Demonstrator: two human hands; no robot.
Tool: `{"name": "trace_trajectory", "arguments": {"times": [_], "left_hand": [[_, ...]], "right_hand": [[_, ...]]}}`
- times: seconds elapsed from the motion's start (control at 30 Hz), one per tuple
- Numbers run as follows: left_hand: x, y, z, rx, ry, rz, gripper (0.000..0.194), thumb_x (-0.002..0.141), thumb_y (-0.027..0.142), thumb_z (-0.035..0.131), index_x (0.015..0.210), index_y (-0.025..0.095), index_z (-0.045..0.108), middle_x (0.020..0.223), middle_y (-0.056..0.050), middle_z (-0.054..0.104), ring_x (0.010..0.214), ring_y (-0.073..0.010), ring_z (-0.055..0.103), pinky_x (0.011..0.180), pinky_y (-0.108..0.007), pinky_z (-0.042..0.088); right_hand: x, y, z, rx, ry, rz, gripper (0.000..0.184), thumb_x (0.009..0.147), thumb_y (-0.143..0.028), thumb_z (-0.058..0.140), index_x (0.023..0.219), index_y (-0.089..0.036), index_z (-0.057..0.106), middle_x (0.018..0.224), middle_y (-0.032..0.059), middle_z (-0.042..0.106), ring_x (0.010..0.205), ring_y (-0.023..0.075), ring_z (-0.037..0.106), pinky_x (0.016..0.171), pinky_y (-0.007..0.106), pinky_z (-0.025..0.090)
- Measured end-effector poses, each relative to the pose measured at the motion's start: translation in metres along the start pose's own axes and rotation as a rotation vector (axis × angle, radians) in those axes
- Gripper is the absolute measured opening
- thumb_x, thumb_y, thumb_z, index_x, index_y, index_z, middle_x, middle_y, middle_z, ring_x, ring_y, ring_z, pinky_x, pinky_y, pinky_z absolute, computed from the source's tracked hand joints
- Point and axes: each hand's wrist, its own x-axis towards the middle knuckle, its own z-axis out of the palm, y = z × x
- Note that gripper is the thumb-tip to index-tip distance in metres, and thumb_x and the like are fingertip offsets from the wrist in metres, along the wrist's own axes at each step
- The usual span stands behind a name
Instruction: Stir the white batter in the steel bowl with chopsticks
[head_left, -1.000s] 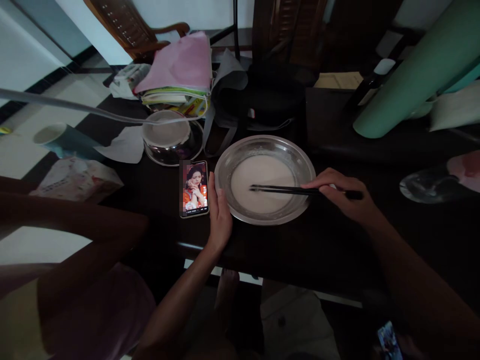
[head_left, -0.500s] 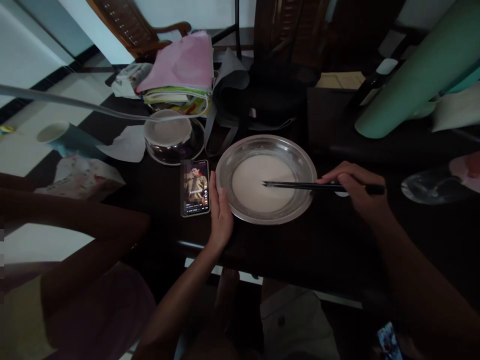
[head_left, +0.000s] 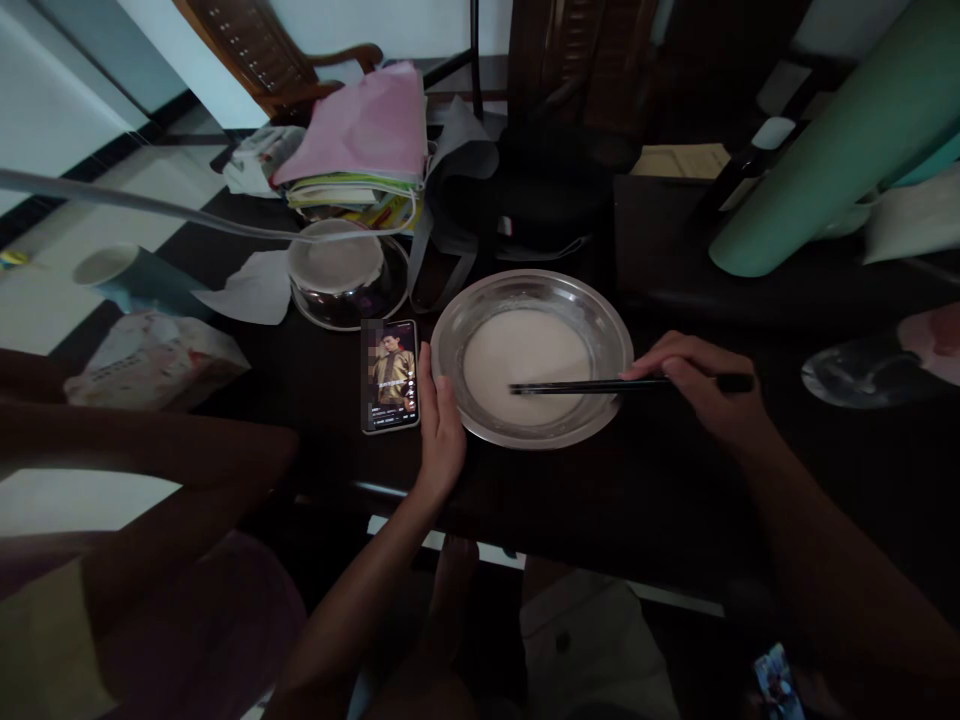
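A wide metal basin [head_left: 541, 438] of milky white liquid [head_left: 525, 345] sits on the dark table. At its left rim is my left hand [head_left: 444, 432], its thumb over the edge and its fingers along the outer side, steadying it. My right hand [head_left: 705, 380], at the basin's right, grips a pair of black chopsticks [head_left: 592, 385]. Their tips are in the white liquid, left of its middle. Just left of my left hand lies a phone [head_left: 391, 378] with its screen lit, showing a person in a gold top.
Behind the phone stands an upturned metal bowl [head_left: 337, 270], with a pile of bags and a pink one [head_left: 360, 130] beyond. A blue-green cup [head_left: 142, 278] lies left. At right are a green cylinder [head_left: 780, 220] and a clear plastic item [head_left: 847, 375]. Another person's arm [head_left: 225, 450] rests at left.
My right hand has moved slightly left and toward me, and the chopstick tips have swept left and nearer through the liquid. My left hand and the basin stay put.
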Motion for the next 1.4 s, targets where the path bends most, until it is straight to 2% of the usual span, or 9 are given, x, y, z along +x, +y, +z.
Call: {"name": "trace_trajectory", "arguments": {"times": [0.1, 0.27, 0.43, 0.63, 0.83, 1.0, 1.17, 1.33, 1.4], "left_hand": [[0.0004, -0.0004, -0.0004, -0.013, 0.006, 0.013, 0.069, 0.102, 0.065, 0.033, 0.161, 0.028, 0.036, 0.174, -0.005, 0.025, 0.162, -0.0231, 0.015, 0.132, -0.042, 0.011], [0.0, -0.0013, -0.0007, -0.015, -0.003, 0.004, 0.068, 0.103, 0.064, 0.034, 0.161, 0.029, 0.035, 0.174, -0.004, 0.023, 0.162, -0.0229, 0.013, 0.132, -0.042, 0.011], [-0.0004, -0.0022, -0.0006, -0.023, 0.011, 0.022, 0.067, 0.103, 0.063, 0.034, 0.161, 0.029, 0.037, 0.174, -0.004, 0.023, 0.162, -0.0231, 0.014, 0.132, -0.042, 0.011], [-0.0005, -0.0033, -0.0004, -0.045, 0.001, 0.028, 0.064, 0.104, 0.061, 0.036, 0.16, 0.03, 0.037, 0.174, -0.003, 0.022, 0.162, -0.0225, 0.015, 0.132, -0.042, 0.012], [0.0003, -0.0031, 0.0001, -0.051, 0.01, 0.054, 0.066, 0.103, 0.063, 0.036, 0.16, 0.029, 0.037, 0.174, -0.004, 0.022, 0.162, -0.0226, 0.014, 0.132, -0.042, 0.013], [-0.0005, -0.0033, -0.0007, -0.042, -0.004, 0.061, 0.065, 0.104, 0.062, 0.035, 0.16, 0.03, 0.037, 0.175, -0.004, 0.021, 0.162, -0.0236, 0.014, 0.132, -0.044, 0.013], [0.0001, -0.0035, 0.0002, -0.045, 0.007, 0.063, 0.068, 0.103, 0.064, 0.035, 0.161, 0.029, 0.036, 0.175, -0.004, 0.02, 0.162, -0.0225, 0.013, 0.132, -0.042, 0.012], [-0.0001, -0.0025, 0.0002, -0.049, 0.002, 0.053, 0.069, 0.103, 0.063, 0.035, 0.161, 0.027, 0.035, 0.175, -0.006, 0.02, 0.162, -0.022, 0.013, 0.132, -0.041, 0.012], [-0.0006, -0.0017, -0.0002, -0.062, -0.002, 0.05, 0.066, 0.103, 0.062, 0.035, 0.16, 0.03, 0.037, 0.175, -0.004, 0.021, 0.162, -0.0219, 0.013, 0.132, -0.041, 0.011]], "right_hand": [[0.0, 0.0002, 0.0003, -0.048, -0.062, -0.021, 0.018, 0.098, -0.033, 0.062, 0.098, -0.035, 0.08, 0.093, 0.0012, 0.079, 0.085, 0.0221, 0.071, 0.075, 0.04, 0.055], [-0.0011, 0.0028, -0.0015, 0.016, 0.105, 0.035, 0.022, 0.101, -0.034, 0.058, 0.098, -0.033, 0.079, 0.082, 0.0001, 0.078, 0.078, 0.0212, 0.07, 0.075, 0.04, 0.054], [0.0008, 0.0013, 0.0016, -0.051, -0.064, -0.035, 0.018, 0.098, -0.036, 0.062, 0.1, -0.034, 0.08, 0.09, 0.0012, 0.079, 0.084, 0.0222, 0.071, 0.073, 0.04, 0.055], [-0.0003, 0.0026, -0.0005, -0.026, 0.114, 0.014, 0.021, 0.1, -0.034, 0.058, 0.096, -0.033, 0.079, 0.084, 0.0015, 0.078, 0.081, 0.0231, 0.071, 0.075, 0.043, 0.056], [0.0009, 0.0007, 0.0025, -0.054, -0.04, -0.024, 0.017, 0.097, -0.034, 0.063, 0.098, -0.033, 0.08, 0.092, 0.002, 0.079, 0.085, 0.0219, 0.071, 0.075, 0.04, 0.055], [-0.0014, 0.0031, -0.0007, -0.005, 0.139, 0.051, 0.021, 0.101, -0.034, 0.058, 0.096, -0.03, 0.078, 0.082, 0.0011, 0.078, 0.079, 0.0212, 0.071, 0.076, 0.04, 0.054], [-0.0006, 0.0023, 0.0011, -0.053, -0.064, 0.005, 0.017, 0.098, -0.033, 0.062, 0.1, -0.032, 0.079, 0.092, 0.0014, 0.079, 0.086, 0.0218, 0.071, 0.075, 0.039, 0.054], [-0.0017, 0.0022, -0.0013, -0.045, 0.11, 0.052, 0.021, 0.101, -0.033, 0.058, 0.097, -0.032, 0.079, 0.087, 0.0011, 0.079, 0.083, 0.0214, 0.071, 0.078, 0.04, 0.054], [-0.0021, 0.0021, -0.0006, -0.007, 0.097, 0.051, 0.021, 0.101, -0.033, 0.058, 0.097, -0.031, 0.078, 0.082, 0.0004, 0.078, 0.079, 0.0211, 0.07, 0.076, 0.04, 0.054]]}}
